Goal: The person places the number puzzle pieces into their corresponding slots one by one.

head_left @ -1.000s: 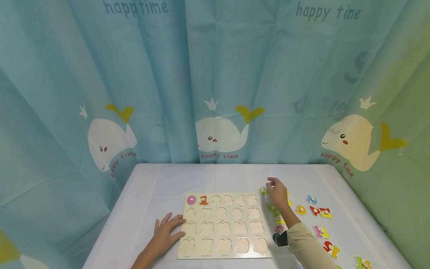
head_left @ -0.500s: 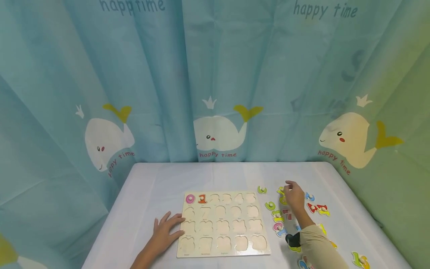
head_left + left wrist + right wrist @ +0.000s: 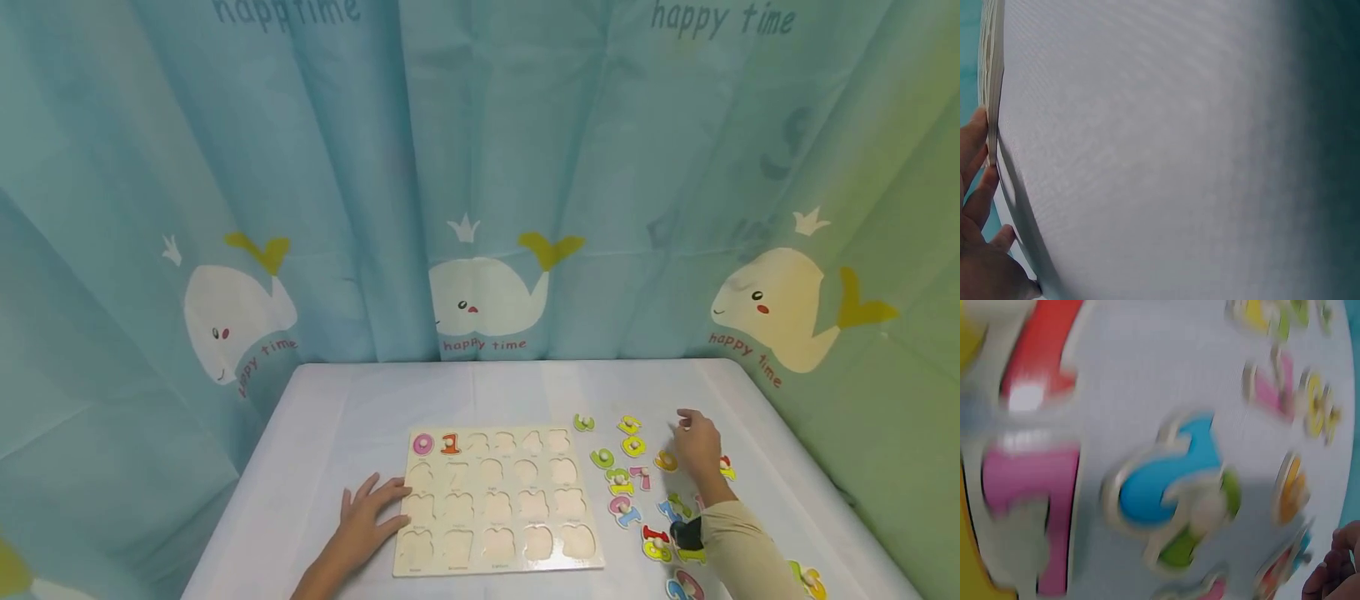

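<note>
two numbers, a pink 0 and a red-orange 1, sit in the top-left recesses of the wooden number board, which lies on the white table. we see the left hand spread, its fingertips touching the board's left edge. we find the right hand above the loose number pieces, near an orange one, its fingers bent; we cannot tell whether they pinch anything. just beside the board's top right corner we see a green 3.
</note>
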The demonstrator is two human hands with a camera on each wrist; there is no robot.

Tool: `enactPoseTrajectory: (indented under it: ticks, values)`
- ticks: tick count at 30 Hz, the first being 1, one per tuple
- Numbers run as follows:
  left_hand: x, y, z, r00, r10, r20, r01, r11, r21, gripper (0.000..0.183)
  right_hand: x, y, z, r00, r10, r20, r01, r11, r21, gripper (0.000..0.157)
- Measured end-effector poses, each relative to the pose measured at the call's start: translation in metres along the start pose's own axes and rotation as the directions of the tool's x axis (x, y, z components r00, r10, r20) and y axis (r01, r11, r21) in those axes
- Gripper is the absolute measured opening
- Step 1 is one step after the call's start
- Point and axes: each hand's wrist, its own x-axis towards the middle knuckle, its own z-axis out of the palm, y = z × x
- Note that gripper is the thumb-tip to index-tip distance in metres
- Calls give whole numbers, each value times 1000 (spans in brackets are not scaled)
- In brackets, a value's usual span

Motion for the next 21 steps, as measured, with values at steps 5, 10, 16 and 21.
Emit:
enactPoseTrajectory:
  ticks: [5,10,16,21]
  values:
    - [-1,1,0,1000,-7,-6,7,1000,-9,34,1,18,-7,1000,29,-8,-29,999,-36,38]
    - [-1,-1,0,1000,-16,-11,16,1000,0,34,2,25,-4,998,30,-54,-32,999,-39,35]
    - [0,-2,2,1000,-3,-22,3,1000,-4,35,6,20,0,996,-55,-76,53,998,-27,31]
    - [1,-1,2,1000,-10,-24,10,1000,-1,34,5,-5,11,989,-143,42,143,990,3,37]
